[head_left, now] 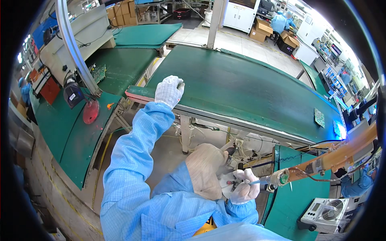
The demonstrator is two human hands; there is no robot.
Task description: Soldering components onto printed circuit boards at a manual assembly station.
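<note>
Left and Right, Well Apart

Your white-gloved left hand [169, 91], fingers curled, is over the left end of one long green-topped bench [241, 88]. Your white-gloved right hand [246, 188], fingers bent, is at one pale-blue tapered tip [255, 182]; whether either hand grips anything cannot be told. Two rectangular circuit boards [319, 117] lie at the bench's right end.

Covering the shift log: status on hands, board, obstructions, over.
Left hand curled at edge of green belt. Right hand near orange duct, grip unclear. Circuit board at belt's right end, untouched. Duct blocks some view.
</note>
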